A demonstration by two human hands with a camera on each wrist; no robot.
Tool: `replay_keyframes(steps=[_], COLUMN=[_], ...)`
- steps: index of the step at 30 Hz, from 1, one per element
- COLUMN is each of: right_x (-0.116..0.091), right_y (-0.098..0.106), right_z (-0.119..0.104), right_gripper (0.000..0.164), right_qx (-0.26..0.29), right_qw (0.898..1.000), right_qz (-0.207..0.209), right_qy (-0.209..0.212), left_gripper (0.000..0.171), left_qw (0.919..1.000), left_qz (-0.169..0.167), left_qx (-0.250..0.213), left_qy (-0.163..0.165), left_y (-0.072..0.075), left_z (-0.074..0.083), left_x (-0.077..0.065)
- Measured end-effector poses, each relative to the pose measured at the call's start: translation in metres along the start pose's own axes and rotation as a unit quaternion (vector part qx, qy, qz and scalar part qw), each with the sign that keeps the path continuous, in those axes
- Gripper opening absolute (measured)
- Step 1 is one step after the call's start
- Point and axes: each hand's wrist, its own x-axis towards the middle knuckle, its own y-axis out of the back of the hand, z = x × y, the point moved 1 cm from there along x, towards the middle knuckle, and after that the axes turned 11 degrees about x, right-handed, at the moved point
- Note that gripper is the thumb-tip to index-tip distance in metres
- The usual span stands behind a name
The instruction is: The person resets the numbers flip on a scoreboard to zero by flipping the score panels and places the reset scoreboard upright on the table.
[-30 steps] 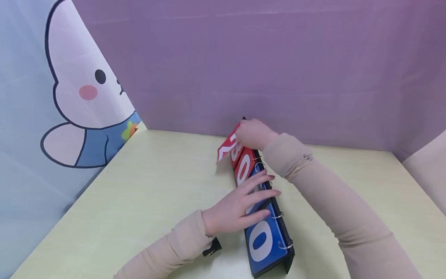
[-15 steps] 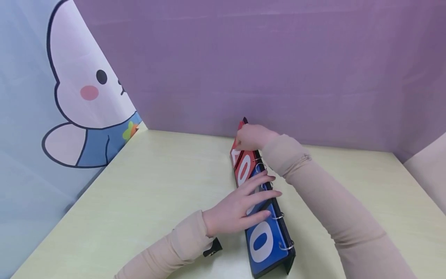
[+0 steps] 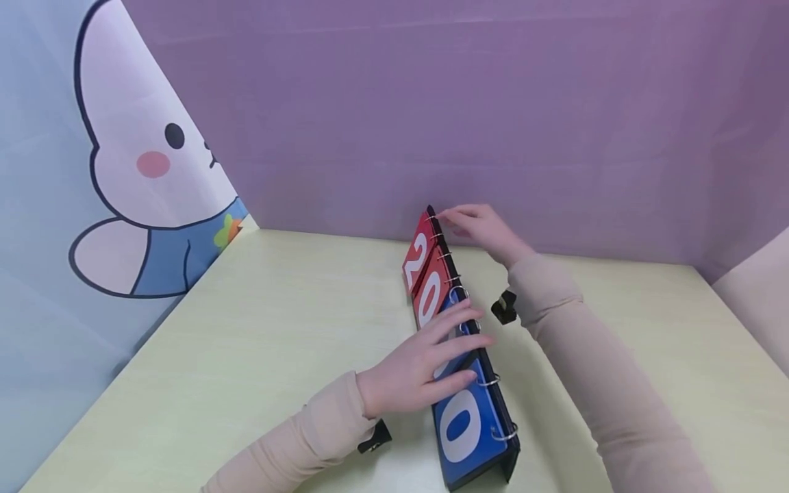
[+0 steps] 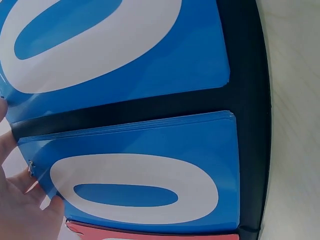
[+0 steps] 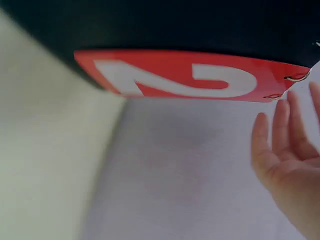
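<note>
A tent-shaped flip scoreboard with a black frame stands lengthwise on the table. Its far half carries a red card with a white 2 and a red card with a 0. Blue cards showing 0 hang nearer me, all on metal rings. My left hand lies across the blue section with fingers spread over the top edge; in the left wrist view its fingertips are by the rings. Beside the far top rings is my right hand, fingers extended and holding nothing. The right wrist view shows the 2 card next to it.
The pale table extends on both sides of the scoreboard. A purple cloth backdrop rises close behind its far end. A blue cloth with a cartoon figure hangs at the left. Black wrist devices are on both arms.
The lifted red card has come down flat, now showing a 2. My right hand has released it and moved right, over the top edge. My left hand has stayed put.
</note>
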Motion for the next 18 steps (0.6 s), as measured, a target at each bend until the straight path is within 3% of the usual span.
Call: replay_keyframes(steps=[3, 6, 11, 18], right_x=[-0.006, -0.012, -0.021, -0.033], right_y=[0.001, -0.001, -0.007, -0.013], right_z=[0.019, 0.041, 0.070, 0.094], right_gripper=[0.048, 0.051, 0.053, 0.033], right_qx=[0.108, 0.192, 0.302, 0.419], right_qw=[0.994, 0.979, 0.947, 0.901], right_qz=[-0.014, -0.046, -0.075, -0.072], right_qy=[-0.026, -0.051, -0.085, -0.091], left_gripper=[0.042, 0.042, 0.043, 0.042], left_qw=[0.9999, 0.9997, 0.9997, 0.9996], left_qz=[-0.004, -0.008, -0.010, -0.011], left_qx=[-0.007, -0.014, -0.015, -0.018], left_qy=[0.008, 0.017, 0.019, 0.021], left_y=[0.000, 0.000, 0.002, 0.002], left_z=[0.000, 0.001, 0.001, 0.001], left_x=[0.000, 0.000, -0.001, -0.002])
